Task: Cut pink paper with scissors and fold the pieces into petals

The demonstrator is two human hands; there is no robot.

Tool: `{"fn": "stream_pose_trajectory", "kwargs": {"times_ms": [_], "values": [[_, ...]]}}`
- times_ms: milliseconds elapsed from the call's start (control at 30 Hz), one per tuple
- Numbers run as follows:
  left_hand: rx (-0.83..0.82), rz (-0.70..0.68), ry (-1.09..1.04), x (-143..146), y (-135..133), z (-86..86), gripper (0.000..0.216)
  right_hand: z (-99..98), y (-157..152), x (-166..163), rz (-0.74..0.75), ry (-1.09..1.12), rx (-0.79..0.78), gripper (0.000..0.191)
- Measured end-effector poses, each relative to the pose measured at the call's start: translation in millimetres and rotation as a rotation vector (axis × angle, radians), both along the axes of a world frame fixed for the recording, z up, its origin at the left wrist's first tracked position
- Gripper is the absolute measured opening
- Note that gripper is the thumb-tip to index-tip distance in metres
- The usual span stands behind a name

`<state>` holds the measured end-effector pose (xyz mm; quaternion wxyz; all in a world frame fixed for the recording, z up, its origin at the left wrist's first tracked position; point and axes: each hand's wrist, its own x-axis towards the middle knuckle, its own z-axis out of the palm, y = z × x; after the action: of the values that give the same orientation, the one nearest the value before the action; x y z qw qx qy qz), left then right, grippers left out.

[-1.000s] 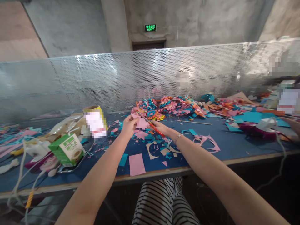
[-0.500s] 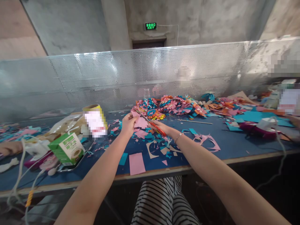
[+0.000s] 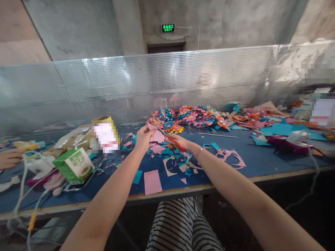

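Note:
My left hand [image 3: 143, 137] pinches a piece of pink paper [image 3: 157, 136] above the blue table [image 3: 261, 162]. My right hand [image 3: 182, 142] grips red-handled scissors [image 3: 171, 138], whose blades reach up and left into the pink paper. A thin bracelet sits on my right wrist. Under both hands lie pink, teal and cream paper scraps [image 3: 178, 163]. A pink paper rectangle [image 3: 153, 181] lies near the front edge.
A heap of finished paper flowers [image 3: 188, 118] lies behind my hands against a perforated metal screen [image 3: 157, 83]. A green carton [image 3: 74, 166], a yellow tape roll [image 3: 104, 122] and white cables are at left. Another person's hand [image 3: 9, 158] rests at far left. Coloured sheets cover the right.
My hands stay nearly in place while the scissors work along the pink paper. A person's hand has come into view at the far left edge.

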<state>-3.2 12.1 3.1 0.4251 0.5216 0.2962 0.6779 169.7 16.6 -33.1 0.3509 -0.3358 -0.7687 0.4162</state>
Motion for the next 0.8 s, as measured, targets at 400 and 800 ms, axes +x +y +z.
{"fn": "stream_pose_trajectory", "kwargs": {"times_ms": [400,800], "values": [[-0.013,0.012,0.027,-5.5,6.4,-2.7,0.023,0.4,1.3,3.1,0.052,-0.009,0.068,0.045],[-0.027,0.007,0.031,-5.2,5.2,-1.8,0.025,2.9,-1.9,1.2,0.033,-0.005,0.056,0.047]]}}
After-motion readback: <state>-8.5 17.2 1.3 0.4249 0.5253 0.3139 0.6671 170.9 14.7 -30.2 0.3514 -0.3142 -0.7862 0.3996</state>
